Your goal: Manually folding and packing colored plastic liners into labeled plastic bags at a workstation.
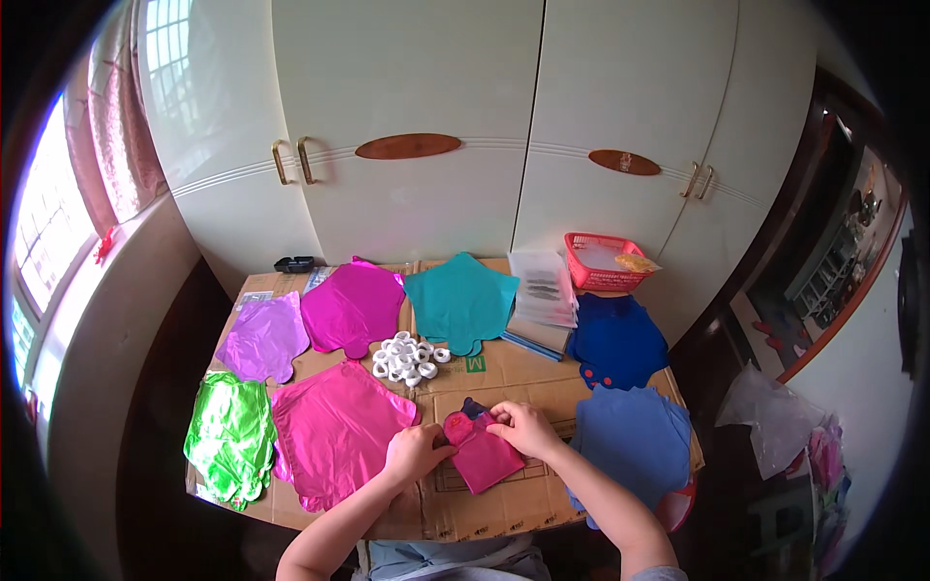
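Observation:
In front of me, low over the cardboard, is a small folded pink foil balloon (487, 467). A dark blue piece (473, 408) sticks out at its top edge. My left hand (421, 452) pinches its left side between thumb and fingers. At its upper right, my right hand (523, 429) has its fingers closed on the edge. A large flat pink foil balloon (344, 436) lies just left of my left hand. Several white ribbon-like rings (405, 360) are heaped beyond my hands. To the right of my right forearm lie pale blue flat balloons (635, 441).
Around the cardboard surface (484, 387) lie flat balloons: green (231, 436), lilac (263, 337), magenta (354, 308), teal (462, 300) and dark blue (620, 339). Clear plastic bags (544, 290) and a red basket (605, 266) stand at the back, before white cupboards (407, 77).

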### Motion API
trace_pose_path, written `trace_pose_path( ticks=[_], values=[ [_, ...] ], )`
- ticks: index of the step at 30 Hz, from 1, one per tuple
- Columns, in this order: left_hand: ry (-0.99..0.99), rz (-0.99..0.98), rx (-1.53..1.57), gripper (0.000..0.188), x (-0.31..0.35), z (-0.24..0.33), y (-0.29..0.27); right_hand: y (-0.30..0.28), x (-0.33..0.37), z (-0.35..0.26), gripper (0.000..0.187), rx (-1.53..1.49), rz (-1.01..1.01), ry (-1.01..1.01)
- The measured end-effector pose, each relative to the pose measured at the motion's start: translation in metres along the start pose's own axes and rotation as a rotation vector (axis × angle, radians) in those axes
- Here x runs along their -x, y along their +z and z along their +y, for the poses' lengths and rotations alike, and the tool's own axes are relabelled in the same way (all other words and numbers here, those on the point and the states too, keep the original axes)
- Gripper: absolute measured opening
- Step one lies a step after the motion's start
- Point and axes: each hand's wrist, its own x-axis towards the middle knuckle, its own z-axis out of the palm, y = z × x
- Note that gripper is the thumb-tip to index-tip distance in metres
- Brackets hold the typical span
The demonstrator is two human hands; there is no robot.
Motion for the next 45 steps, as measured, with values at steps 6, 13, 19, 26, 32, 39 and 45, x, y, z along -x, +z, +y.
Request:
trace_pose_path(
  ticks=[6, 13, 19, 26, 32, 39, 45],
  values=[
    [0.018, 0.018, -0.006, 0.039, -0.001, 0.002, 0.0, -0.001, -0.013, 0.011, 0.018, -0.192, -0.12, 0.148],
    [-0.026, -0.024, -0.025, 0.038, -0.002, 0.001, 0.0, 0.006, -0.025, 0.019, 0.016, -0.206, -0.177, 0.224],
    [-0.04, -0.055, -0.026, 0.04, -0.005, 0.001, -0.001, 0.01, -0.021, 0.017, 0.016, -0.117, -0.017, 0.126],
    [-0.003, -0.013, -0.02, 0.036, -0.005, 0.001, -0.002, 0.021, 0.014, -0.005, 0.01, 0.303, 0.302, -0.363],
    [-0.025, -0.046, 0.014, 0.039, -0.007, 0.002, -0.005, 0.02, 0.025, -0.002, 0.013, 0.556, 0.277, -0.617],
    [-0.03, -0.065, 0.05, 0.031, -0.011, -0.002, -0.005, 0.029, 0.021, 0.008, 0.027, 0.533, 0.303, -0.563],
    [-0.041, -0.103, 0.006, 0.03, -0.015, -0.001, -0.01, 0.026, 0.018, 0.006, 0.037, 0.605, 0.225, -0.511]
  ],
)
